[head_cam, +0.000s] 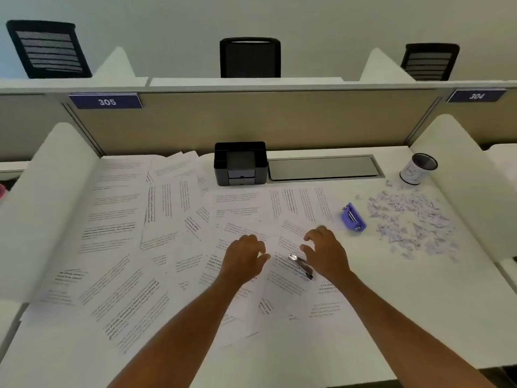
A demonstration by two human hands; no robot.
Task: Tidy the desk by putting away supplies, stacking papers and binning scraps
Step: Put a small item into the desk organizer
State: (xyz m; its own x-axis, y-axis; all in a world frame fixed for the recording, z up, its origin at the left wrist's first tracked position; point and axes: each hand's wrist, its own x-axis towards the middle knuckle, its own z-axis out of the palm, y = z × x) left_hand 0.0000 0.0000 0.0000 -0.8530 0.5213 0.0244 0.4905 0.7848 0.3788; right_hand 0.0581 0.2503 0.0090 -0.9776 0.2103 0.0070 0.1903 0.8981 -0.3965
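Several printed sheets [120, 219] lie scattered across the white desk [419, 317]. A small silver and black stapler [300, 266] lies on the papers in the middle. My left hand [244, 259] hovers just left of it, fingers loosely curled and holding nothing. My right hand [326, 252] hovers just right of the stapler, fingers spread and curved, not touching it. A purple hole punch [353, 217] lies further right. A heap of paper scraps [411, 224] covers the right side. A black desk organizer [240, 163] stands at the back centre.
A small cup-shaped bin with a white label [418, 169] stands at the back right. A grey cable hatch [323, 168] sits beside the organizer. White dividers [53, 191] flank the desk, and a beige partition [251, 121] closes the back.
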